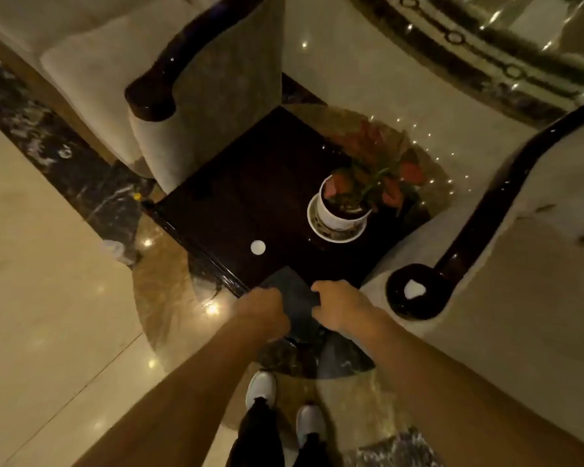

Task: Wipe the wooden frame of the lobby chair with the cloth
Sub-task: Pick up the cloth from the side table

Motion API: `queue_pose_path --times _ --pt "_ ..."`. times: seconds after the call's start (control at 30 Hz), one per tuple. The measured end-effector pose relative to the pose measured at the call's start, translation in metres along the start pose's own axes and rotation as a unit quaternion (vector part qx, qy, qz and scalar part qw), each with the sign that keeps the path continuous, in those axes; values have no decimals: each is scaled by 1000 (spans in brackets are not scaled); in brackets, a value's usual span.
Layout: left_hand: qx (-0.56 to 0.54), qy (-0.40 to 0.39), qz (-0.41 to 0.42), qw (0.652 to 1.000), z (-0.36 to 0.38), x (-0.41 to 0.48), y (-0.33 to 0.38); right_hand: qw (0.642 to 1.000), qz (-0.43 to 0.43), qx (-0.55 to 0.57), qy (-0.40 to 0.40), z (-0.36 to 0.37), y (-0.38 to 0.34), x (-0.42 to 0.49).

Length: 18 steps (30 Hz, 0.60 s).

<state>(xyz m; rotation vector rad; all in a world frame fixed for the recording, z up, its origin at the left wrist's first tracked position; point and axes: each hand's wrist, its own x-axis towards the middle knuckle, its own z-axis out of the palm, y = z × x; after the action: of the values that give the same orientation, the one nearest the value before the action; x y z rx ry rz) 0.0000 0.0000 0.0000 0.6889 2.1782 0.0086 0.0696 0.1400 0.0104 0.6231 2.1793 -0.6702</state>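
A dark grey cloth hangs between my two hands over the near corner of a dark side table. My left hand grips its left edge and my right hand grips its right edge. One beige lobby chair stands on the right, its dark glossy wooden armrest curling into a round end close to my right hand. A second chair stands at the upper left with a similar wooden armrest.
A potted plant with red flowers stands on a saucer on the table's right side. A small white disc lies near the table's front. The polished marble floor spreads to the left. My white shoes are below.
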Motion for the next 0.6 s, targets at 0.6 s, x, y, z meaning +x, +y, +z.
queue_pose_path --times 0.6 --pt "-215 88 12 973 106 153 -20 920 55 343 183 133 61 104"
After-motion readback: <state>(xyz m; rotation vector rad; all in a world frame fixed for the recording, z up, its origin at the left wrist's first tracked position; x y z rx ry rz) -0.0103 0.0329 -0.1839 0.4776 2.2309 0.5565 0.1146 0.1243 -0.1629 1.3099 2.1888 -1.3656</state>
